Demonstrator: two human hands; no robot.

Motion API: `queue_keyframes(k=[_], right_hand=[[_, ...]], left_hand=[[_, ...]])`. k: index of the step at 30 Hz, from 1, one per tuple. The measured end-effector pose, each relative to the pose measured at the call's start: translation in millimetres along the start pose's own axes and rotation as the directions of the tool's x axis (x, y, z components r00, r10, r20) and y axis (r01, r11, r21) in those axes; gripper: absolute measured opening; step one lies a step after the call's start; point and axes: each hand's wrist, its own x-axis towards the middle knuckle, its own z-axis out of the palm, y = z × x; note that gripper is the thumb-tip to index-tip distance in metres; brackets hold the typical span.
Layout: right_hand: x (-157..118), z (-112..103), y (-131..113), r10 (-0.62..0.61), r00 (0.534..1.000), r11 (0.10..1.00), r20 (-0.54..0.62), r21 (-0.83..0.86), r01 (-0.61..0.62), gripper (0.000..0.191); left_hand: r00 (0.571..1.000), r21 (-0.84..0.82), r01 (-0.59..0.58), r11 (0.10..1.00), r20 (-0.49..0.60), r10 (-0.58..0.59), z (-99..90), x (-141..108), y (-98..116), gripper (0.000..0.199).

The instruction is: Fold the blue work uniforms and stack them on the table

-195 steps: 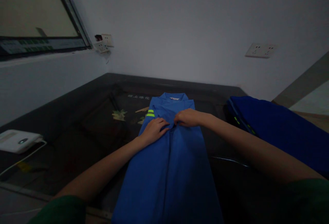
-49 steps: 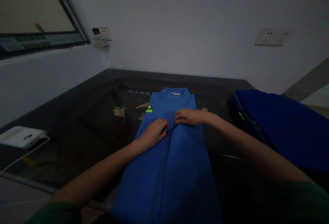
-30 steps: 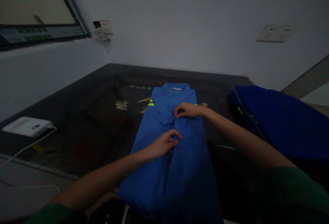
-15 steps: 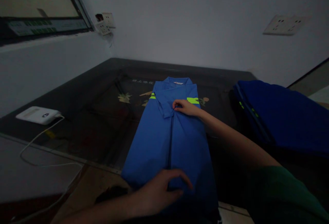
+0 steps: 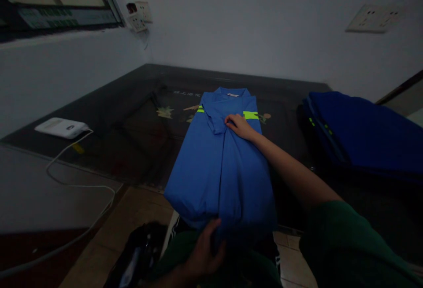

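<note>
A blue short-sleeved shirt (image 5: 205, 164) with lime-yellow bands lies lengthwise on the dark table, collar at the far end, one sleeve folded inward over the chest. Its lower part hangs over the near edge and is puckered. My right hand (image 5: 240, 126) pinches the cloth near the end of the folded sleeve, fingers closed. Low in the view, my left hand (image 5: 204, 255) has the shirt's bottom edge between thumb and fingers; shadow partly obscures this grip.
A stack of folded darker-blue garments (image 5: 373, 134) sits at the right on the table (image 5: 132, 120). To the left lies a white device (image 5: 62, 127) with a cable (image 5: 79, 186) trailing off the edge. A dark bag-like object (image 5: 142, 252) is on the floor.
My left hand has moved down and toward me, from hovering over the shirt to its bottom edge. The lower cloth has bunched. My right hand keeps its pinch. The view has tilted slightly downward.
</note>
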Motion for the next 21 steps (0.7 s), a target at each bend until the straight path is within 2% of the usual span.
queue_keyframes(k=[2,4,7,10,12,15,18,21], right_hand=[[-1.4,1.3,0.9,-0.018,0.999,1.000,-0.032,-0.020,0.017,0.016],[-1.4,2.1,1.6,-0.014,0.999,0.999,-0.048,-0.033,0.013,0.016],[-0.3,2.6,1.0,0.017,0.999,0.998,-0.042,-0.059,-0.019,0.017],[0.5,2.5,-1.4,0.045,0.999,0.994,-0.029,-0.094,-0.048,0.019],[1.0,2.4,-2.9,0.059,0.998,0.991,-0.023,-0.122,-0.062,0.019],[1.8,2.7,-3.9,0.075,0.997,0.985,-0.019,-0.156,-0.077,0.018],[2.0,3.1,-4.1,0.075,0.997,0.980,-0.014,-0.181,-0.077,0.018],[2.1,3.0,-4.8,0.073,0.997,0.977,-0.006,-0.201,-0.073,0.019]], left_hand=[[0.991,-0.107,0.083,0.991,-0.094,-0.093,2.9,-4.3,-7.3,0.060],[0.987,-0.140,0.115,0.983,-0.099,-0.129,1.6,-3.4,-1.6,0.058],[0.998,-0.024,0.054,0.998,0.009,-0.054,-2.5,4.1,19.8,0.051],[0.986,0.036,-0.056,0.998,0.158,0.050,-2.5,12.1,39.0,0.059],[0.977,0.050,-0.102,0.994,0.195,0.091,-1.3,14.8,44.2,0.065],[0.975,0.062,-0.098,0.993,0.206,0.084,-3.6,14.9,40.4,0.070],[0.986,0.076,-0.043,0.996,0.164,0.030,-13.1,11.6,30.0,0.070],[0.983,0.110,-0.104,0.989,0.159,0.086,-22.3,7.1,20.9,0.071]])
